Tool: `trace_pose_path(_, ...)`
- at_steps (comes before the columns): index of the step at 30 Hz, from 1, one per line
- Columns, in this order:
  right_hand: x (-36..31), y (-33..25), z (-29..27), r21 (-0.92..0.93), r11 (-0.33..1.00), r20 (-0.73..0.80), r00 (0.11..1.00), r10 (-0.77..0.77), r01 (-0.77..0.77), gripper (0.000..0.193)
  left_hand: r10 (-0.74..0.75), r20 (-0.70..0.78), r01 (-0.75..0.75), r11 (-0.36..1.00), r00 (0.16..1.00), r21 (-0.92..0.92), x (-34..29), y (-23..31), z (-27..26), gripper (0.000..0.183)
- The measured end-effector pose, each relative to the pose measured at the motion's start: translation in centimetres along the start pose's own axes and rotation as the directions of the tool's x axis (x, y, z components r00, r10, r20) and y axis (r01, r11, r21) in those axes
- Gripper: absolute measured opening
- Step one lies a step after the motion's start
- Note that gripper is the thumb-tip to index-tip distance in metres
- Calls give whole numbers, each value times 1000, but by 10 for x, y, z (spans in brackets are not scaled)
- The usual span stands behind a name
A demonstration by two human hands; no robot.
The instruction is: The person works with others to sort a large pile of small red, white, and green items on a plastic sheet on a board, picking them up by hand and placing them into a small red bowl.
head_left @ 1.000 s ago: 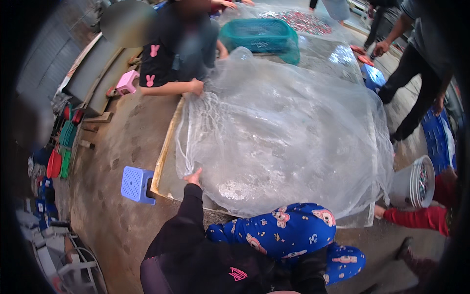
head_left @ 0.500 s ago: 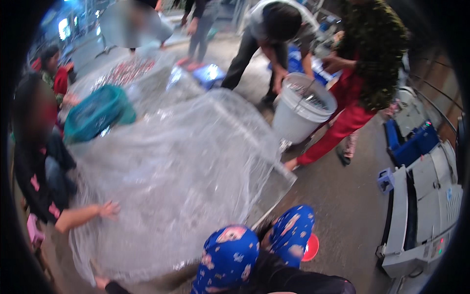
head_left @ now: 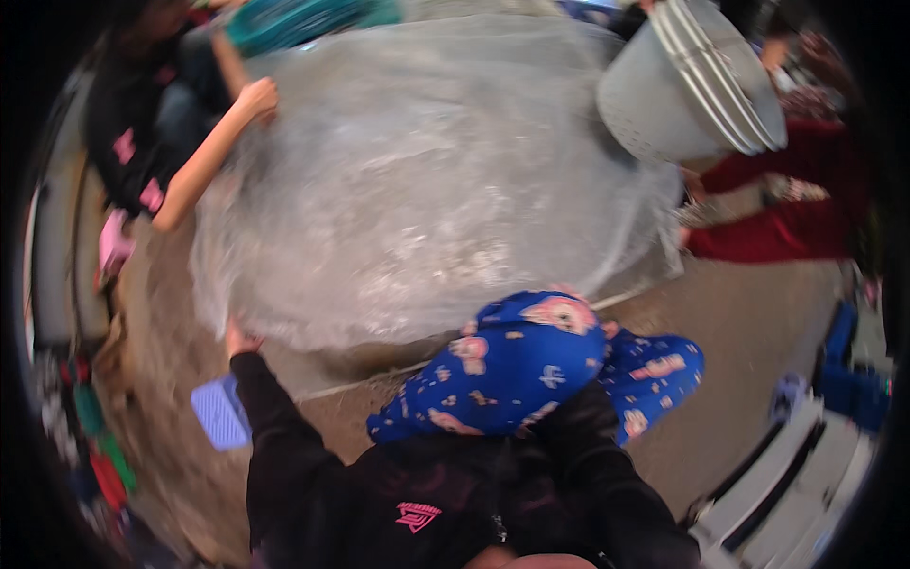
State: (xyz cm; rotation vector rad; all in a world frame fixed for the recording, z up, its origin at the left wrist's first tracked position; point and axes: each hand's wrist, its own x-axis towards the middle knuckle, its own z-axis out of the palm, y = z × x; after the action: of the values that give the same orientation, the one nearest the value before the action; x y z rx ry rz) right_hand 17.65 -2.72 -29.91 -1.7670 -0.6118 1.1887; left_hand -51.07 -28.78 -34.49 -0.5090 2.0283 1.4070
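Observation:
A wide, wrinkled clear plastic sheet (head_left: pixel 379 190) lies spread on the floor in front of me. At its near left corner, my left hand (head_left: pixel 243 339) is closed on the edge; the hand is slightly blurred. My right sleeve runs down behind my knees in blue patterned trousers (head_left: pixel 512 360). A patch of skin between the knees may be my right hand, but its fingers are hidden. Over the far right of the sheet, a large white bucket (head_left: pixel 654 90) is tilted, held by a person partly out of view. At the left edge, another person's hand (head_left: pixel 256 100) is closed near the sheet.
A teal net basket (head_left: pixel 303 21) sits beyond the sheet. A purple plastic stool (head_left: pixel 221 413) is beside my left forearm, and a pink one (head_left: pixel 116 245) is by the person at left. Red-trousered legs (head_left: pixel 787 228) are close on the right. Grey machines (head_left: pixel 758 474) line the lower right.
My view has tipped downward and turned. The white bucket has gone from upright to tilted over the sheet. The person at left has raised a hand that was lying flat on it.

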Motion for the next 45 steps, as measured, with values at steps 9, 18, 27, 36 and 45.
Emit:
trace_pose_path(9, -20, -10, 17, 112, 994, 47, 999, -14, 9, 26, 225, 77, -233, 963, 971, 133, -99, 105, -31, 35)
trace_pose_path(18, -13, -26, 30, 132, 991, 65, 997, -32, 23, 26, 224, 147, -172, 937, 963, -303, -98, 133, -4, 28)
trace_pose_path(27, -13, -30, 38, 156, 987, 82, 996, -37, 24, 26, 242, 86, -153, 810, 966, -566, -105, 144, -14, 22)
trace_pose_path(36, -19, -31, 45, 176, 984, 114, 993, -31, 11, 25, 293, 47, -221, 807, 955, -547, -116, 177, -25, 21)
trace_pose_path(45, -15, -36, 48, 157, 987, 104, 993, -47, 30, 25, 331, 86, -264, 863, 940, -431, -121, 177, -19, 15)
